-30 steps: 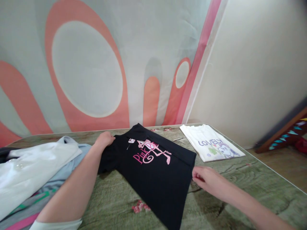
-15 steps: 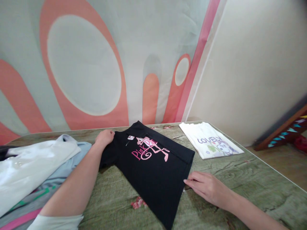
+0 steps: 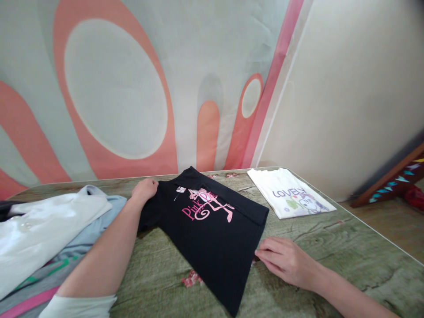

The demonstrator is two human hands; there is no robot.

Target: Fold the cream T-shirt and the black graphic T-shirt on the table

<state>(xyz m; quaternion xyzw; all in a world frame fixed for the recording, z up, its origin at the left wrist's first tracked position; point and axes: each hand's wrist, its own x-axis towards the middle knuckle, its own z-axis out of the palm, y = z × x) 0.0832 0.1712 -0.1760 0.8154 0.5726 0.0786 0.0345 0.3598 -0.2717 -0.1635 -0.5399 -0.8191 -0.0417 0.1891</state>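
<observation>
A black T-shirt [image 3: 212, 238] with a pink cartoon print lies partly folded on the green patterned table [image 3: 331, 238]. My left hand [image 3: 145, 190] is closed on its shoulder edge at the far left. My right hand [image 3: 283, 260] rests at the shirt's right side edge, fingers together and pinching or pressing the hem.
A folded white T-shirt [image 3: 291, 193] with "LOVELY" printed on it lies at the table's far right corner. A heap of white, light blue and grey garments [image 3: 49, 234] fills the left side. A curtain with orange shapes hangs behind; the table's right edge drops to a wooden floor.
My right hand slid down along the black shirt's right edge toward me. The left hand kept its hold on the shoulder. The view shifted slightly.
</observation>
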